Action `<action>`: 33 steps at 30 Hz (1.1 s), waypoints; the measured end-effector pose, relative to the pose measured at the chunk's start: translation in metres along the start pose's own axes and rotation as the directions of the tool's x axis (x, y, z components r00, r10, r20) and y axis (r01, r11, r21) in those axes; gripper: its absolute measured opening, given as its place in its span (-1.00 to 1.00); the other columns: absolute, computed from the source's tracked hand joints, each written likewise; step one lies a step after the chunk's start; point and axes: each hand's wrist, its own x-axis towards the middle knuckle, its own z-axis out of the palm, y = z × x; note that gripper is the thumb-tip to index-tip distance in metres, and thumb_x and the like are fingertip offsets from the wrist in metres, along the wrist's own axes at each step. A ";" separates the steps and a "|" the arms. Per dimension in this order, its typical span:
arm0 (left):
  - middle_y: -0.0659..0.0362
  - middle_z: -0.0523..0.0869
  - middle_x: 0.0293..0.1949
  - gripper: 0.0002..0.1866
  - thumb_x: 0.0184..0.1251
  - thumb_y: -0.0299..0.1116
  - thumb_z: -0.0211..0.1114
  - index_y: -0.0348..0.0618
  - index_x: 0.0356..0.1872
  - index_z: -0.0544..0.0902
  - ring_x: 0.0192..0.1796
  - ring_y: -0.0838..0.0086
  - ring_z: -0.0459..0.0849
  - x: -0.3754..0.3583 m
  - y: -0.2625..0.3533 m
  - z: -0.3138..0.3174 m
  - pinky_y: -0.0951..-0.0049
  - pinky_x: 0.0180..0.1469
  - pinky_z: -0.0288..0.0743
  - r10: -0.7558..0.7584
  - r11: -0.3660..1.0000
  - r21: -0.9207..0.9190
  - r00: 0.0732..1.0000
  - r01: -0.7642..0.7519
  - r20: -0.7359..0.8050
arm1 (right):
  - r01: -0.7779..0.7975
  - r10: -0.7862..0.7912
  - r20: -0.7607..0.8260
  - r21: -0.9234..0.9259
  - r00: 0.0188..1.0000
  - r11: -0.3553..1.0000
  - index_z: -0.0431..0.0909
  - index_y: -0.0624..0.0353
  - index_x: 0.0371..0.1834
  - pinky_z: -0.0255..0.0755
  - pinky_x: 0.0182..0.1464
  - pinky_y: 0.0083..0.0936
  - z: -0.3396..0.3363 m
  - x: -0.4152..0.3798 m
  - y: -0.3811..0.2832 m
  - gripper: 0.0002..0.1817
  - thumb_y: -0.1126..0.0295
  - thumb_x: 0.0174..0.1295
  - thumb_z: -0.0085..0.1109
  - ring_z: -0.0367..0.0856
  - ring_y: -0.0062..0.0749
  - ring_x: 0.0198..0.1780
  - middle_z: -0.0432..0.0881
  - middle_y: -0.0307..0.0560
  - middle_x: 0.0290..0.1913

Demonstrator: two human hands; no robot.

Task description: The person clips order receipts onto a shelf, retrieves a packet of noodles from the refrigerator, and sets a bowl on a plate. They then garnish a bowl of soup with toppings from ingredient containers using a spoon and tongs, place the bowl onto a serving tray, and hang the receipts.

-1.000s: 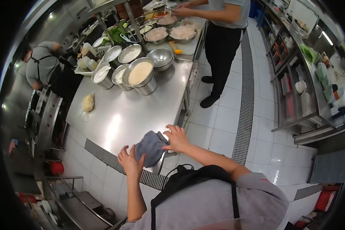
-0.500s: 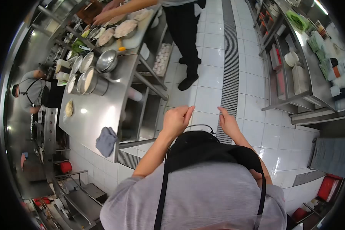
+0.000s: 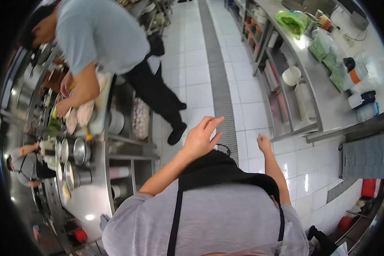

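Observation:
My left hand [image 3: 202, 137] is in the air in front of my black apron [image 3: 219, 168]. Its thumb and fingers are apart, and nothing is in it. Farther right, my right hand [image 3: 263, 141] hangs above the white tiled floor [image 3: 254, 113], apart from any object. Its fingers are foreshortened, so their pose cannot be made out; no held object shows. The floor's drain grate [image 3: 219, 81] runs ahead between the two hands.
At left, a co-worker [image 3: 102, 38] bends over food on a steel table [image 3: 87, 205] with metal pots [image 3: 79, 177]. Another person [image 3: 27, 164] stands farther left. On the right are a steel counter [image 3: 305, 64] with bagged greens [image 3: 292, 23] and stacked grey crates [image 3: 365, 155].
My view has turned rightward and moved forward along the aisle. The left hand's fingers have spread, and the right hand sits farther from it. More of the co-worker is visible.

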 end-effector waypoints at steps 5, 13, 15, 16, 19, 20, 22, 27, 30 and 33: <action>0.15 0.48 -0.20 -0.59 -0.02 -0.43 0.28 -0.06 -0.06 0.47 -0.42 0.43 0.54 0.134 -0.028 0.017 0.50 -0.40 0.48 0.206 0.978 0.011 0.977 -0.207 0.045 | -0.578 0.537 0.259 0.115 0.802 0.808 0.53 0.22 -0.72 0.42 -0.44 -0.28 -0.001 -0.064 0.101 -0.56 0.12 0.10 -0.12 0.50 -0.22 -0.66 0.50 0.00 -0.75; 0.14 0.50 -0.18 -0.64 -0.04 -0.44 0.27 -0.10 -0.12 0.49 -0.38 0.38 0.55 0.300 -0.092 0.072 0.46 -0.36 0.46 0.224 0.974 -0.031 0.974 -0.223 0.019 | -0.688 0.674 0.151 0.064 0.723 0.723 0.56 0.14 -0.44 0.43 -0.29 -0.27 0.019 0.005 0.136 -0.79 0.25 -0.06 0.08 0.57 -0.19 -0.41 0.58 0.04 -0.43; 0.13 0.50 -0.17 -0.66 -0.05 -0.42 0.28 -0.13 -0.17 0.50 -0.36 0.35 0.55 0.341 -0.110 0.082 0.45 -0.31 0.45 0.195 0.981 0.004 0.981 -0.195 -0.023 | -0.552 0.549 0.229 -0.058 0.804 0.832 0.56 0.14 -0.50 0.43 -0.32 -0.28 0.026 0.093 0.160 -0.77 0.21 -0.04 0.07 0.57 -0.19 -0.43 0.58 0.03 -0.44; 0.13 0.50 -0.17 -0.66 -0.05 -0.42 0.28 -0.13 -0.17 0.50 -0.36 0.35 0.55 0.363 -0.118 0.085 0.45 -0.31 0.45 0.168 0.986 0.022 0.984 -0.167 -0.063 | -0.494 0.498 0.262 -0.085 0.827 0.865 0.56 0.15 -0.53 0.43 -0.33 -0.28 0.024 0.144 0.169 -0.75 0.19 -0.03 0.06 0.57 -0.20 -0.44 0.58 0.03 -0.45; 0.15 0.54 -0.32 -0.81 -0.04 -0.39 0.28 -0.16 -0.35 0.54 -0.38 0.33 0.54 0.425 -0.150 0.083 0.42 -0.34 0.42 0.184 0.980 0.120 0.960 -0.161 -0.211 | -0.417 0.413 0.367 -0.072 0.833 0.906 0.56 0.15 -0.63 0.43 -0.37 -0.30 -0.006 0.315 0.156 -0.68 0.12 0.00 0.05 0.57 -0.21 -0.47 0.58 0.02 -0.48; 0.15 0.54 -0.42 -0.86 -0.01 -0.38 0.27 -0.17 -0.45 0.53 -0.42 0.32 0.53 0.438 -0.161 0.081 0.40 -0.40 0.40 0.135 0.985 0.134 0.975 -0.112 -0.177 | -0.406 0.397 0.405 -0.066 0.824 0.911 0.56 0.15 -0.66 0.43 -0.38 -0.30 -0.027 0.376 0.144 -0.66 0.10 0.01 0.05 0.57 -0.22 -0.48 0.58 0.02 -0.48; 0.16 0.54 -0.52 -0.87 0.01 -0.37 0.26 -0.18 -0.55 0.52 -0.47 0.31 0.52 0.464 -0.182 0.081 0.38 -0.46 0.37 0.047 0.988 0.150 0.986 -0.022 -0.160 | 0.104 -0.004 0.405 -0.224 0.914 0.969 0.54 0.15 -0.59 0.41 -0.30 -0.23 -0.084 0.483 0.083 -0.72 0.21 0.07 -0.05 0.57 -0.11 -0.40 0.59 0.02 -0.46; 0.13 0.52 -0.59 -0.88 0.12 -0.35 0.16 -0.15 -0.51 0.53 -0.60 0.24 0.47 0.531 -0.258 0.076 0.32 -0.56 0.33 -0.315 0.937 0.087 0.925 0.339 -0.211 | -0.006 0.057 -0.141 0.341 0.988 0.940 0.56 0.18 -0.35 0.40 -0.35 -0.30 -0.089 0.715 0.017 -0.76 0.59 -0.05 -0.10 0.53 -0.16 -0.38 0.57 0.08 -0.43; 0.14 0.55 -0.48 -0.91 0.10 -0.41 0.13 -0.11 -0.34 0.52 -0.51 0.22 0.52 0.582 -0.320 0.074 0.29 -0.49 0.40 -0.244 0.963 0.000 0.876 0.269 -0.415 | -0.106 0.076 0.109 0.306 0.991 0.946 0.57 0.20 -0.34 0.39 -0.43 -0.45 -0.066 0.790 -0.046 -0.77 0.59 -0.06 -0.07 0.51 -0.32 -0.49 0.58 -0.02 -0.50; 0.14 0.58 -0.37 -0.79 0.10 -0.43 0.13 -0.06 -0.20 0.51 -0.47 0.31 0.55 0.625 -0.392 0.047 0.43 -0.42 0.43 -0.367 0.918 0.005 0.855 0.396 -0.367 | -0.056 -0.041 0.321 0.287 0.946 0.956 0.58 0.22 -0.45 0.36 -0.54 -0.53 -0.018 0.829 -0.061 -0.86 0.52 -0.04 0.01 0.45 -0.46 -0.66 0.55 -0.09 -0.63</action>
